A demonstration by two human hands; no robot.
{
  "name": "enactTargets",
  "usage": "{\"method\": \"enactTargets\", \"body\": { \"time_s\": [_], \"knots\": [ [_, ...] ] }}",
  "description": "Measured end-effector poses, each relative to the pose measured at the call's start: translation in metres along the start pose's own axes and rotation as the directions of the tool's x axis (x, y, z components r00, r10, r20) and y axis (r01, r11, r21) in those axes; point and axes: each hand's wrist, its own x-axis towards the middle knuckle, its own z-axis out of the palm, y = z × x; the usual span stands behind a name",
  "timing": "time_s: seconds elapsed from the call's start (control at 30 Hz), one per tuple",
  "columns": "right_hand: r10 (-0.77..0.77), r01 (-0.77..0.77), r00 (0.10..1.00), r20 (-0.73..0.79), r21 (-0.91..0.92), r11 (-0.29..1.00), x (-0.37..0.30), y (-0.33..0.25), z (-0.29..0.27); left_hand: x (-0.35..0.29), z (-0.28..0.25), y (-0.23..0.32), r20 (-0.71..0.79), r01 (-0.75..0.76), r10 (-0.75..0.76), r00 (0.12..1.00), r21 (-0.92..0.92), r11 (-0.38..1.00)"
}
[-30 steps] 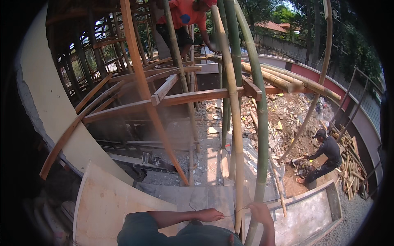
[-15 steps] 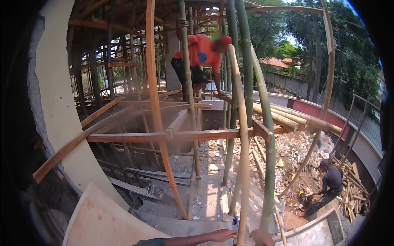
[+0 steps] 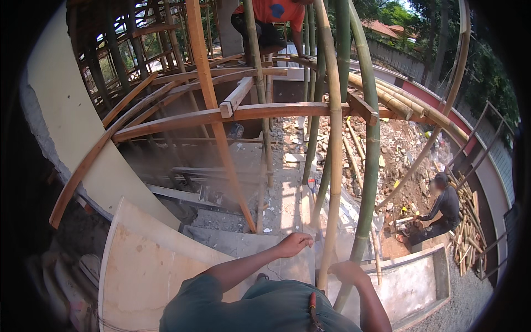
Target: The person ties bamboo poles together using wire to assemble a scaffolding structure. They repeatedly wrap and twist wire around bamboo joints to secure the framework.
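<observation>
My left hand [image 3: 296, 244] is raised in front of my green shirt [image 3: 249, 310], its fingers curled together just left of a tan bamboo pole [image 3: 336, 166]. Anything small inside those fingers is hidden. Blurred, my right hand [image 3: 347, 271] lies across the lower part of a green bamboo pole [image 3: 371, 166], with its fingertips against or beside the tan one. Whether it grips either pole does not show. Both poles stand nearly upright before me. A narrow brown and dark object [image 3: 313, 310] lies against my shirt front.
A timber beam [image 3: 276, 110] crosses ahead, and a slanting wooden post [image 3: 207, 72] passes it. A curved plywood sheet [image 3: 149, 265] stands lower left beside a pale column [image 3: 94, 149]. One person [image 3: 271, 22] crouches on the scaffold; another [image 3: 442, 210] bends near rubble [image 3: 398, 149] below.
My view has tilted downward, so the beam and the crouching person sit higher. More of my arms and shirt now shows. My left hand remains left of the tan pole.
</observation>
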Motion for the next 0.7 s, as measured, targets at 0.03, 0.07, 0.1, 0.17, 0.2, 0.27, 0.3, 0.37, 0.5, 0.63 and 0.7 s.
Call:
{"method": "enactTargets", "body": {
  "time_s": [0.03,0.07,0.1,0.17,0.2,0.27,0.3,0.37,0.5,0.63,0.7],
  "knots": [
    [-0.169,0.158,0.982,0.084,0.120,0.980,-0.011,-0.020,0.008,-0.004,0.001,0.000,0.035,0.040,-0.042,0.999,0.050,0.998],
    [-0.155,0.140,0.988,0.027,0.294,0.946,-0.020,-0.035,-0.010,-0.016,0.004,-0.002,0.063,0.086,-0.093,0.994,0.104,0.991],
    [-0.127,0.124,0.992,-0.024,0.457,0.881,-0.022,-0.046,-0.032,-0.027,0.011,-0.006,0.089,0.128,-0.143,0.986,0.154,0.980],
    [0.138,0.067,0.901,-0.411,0.446,0.892,-0.002,0.000,-0.039,-0.038,0.028,-0.007,0.071,0.004,-0.013,0.997,0.123,0.992],
    [0.070,0.063,0.941,-0.331,0.376,0.924,-0.006,0.006,-0.018,-0.035,0.029,0.014,0.048,0.022,-0.027,0.998,0.109,0.994],
    [-0.086,0.120,0.984,-0.157,0.226,0.967,-0.014,0.007,0.033,-0.026,0.016,0.031,-0.073,0.099,-0.092,0.993,0.098,0.990],
    [-0.173,0.179,0.983,-0.056,0.126,0.976,-0.009,0.006,0.036,-0.024,0.012,0.023,-0.066,0.081,-0.074,0.995,0.112,0.990],
    [-0.222,0.224,0.973,-0.061,0.466,0.856,-0.016,-0.032,-0.004,-0.034,0.012,-0.004,-0.048,0.066,-0.061,0.997,0.120,0.991],
    [0.291,-0.254,0.905,-0.310,0.157,0.954,-0.010,0.025,-0.015,-0.043,0.022,0.040,0.081,-0.063,0.055,0.995,0.111,0.992],
    [-0.107,0.107,0.994,-0.018,0.344,0.933,-0.044,-0.067,-0.010,-0.009,0.001,0.006,-0.023,0.024,-0.022,1.000,0.087,0.996],
    [-0.070,0.164,0.977,-0.202,0.498,0.851,-0.038,-0.064,-0.049,-0.027,0.008,0.008,0.070,-0.055,0.045,0.997,0.146,0.988]
  ]
}}
